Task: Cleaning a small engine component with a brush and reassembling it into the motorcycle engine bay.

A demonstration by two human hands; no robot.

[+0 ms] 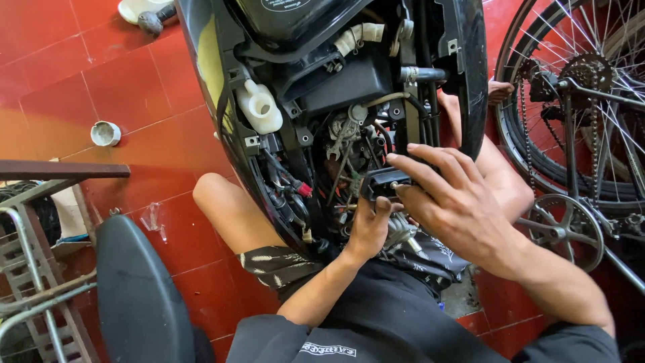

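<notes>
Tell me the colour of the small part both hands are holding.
Black. The part sits between the left hand and right hand, seen in the head view.

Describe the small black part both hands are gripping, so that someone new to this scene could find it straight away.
Start at the opened motorbike body, its panels off and wiring exposed. Go down past the white plastic reservoir to the lower middle, where the left hand and right hand meet. The black boxy part sits between their fingers, the only blocky piece held there, unlike the thin cables around it.
</notes>
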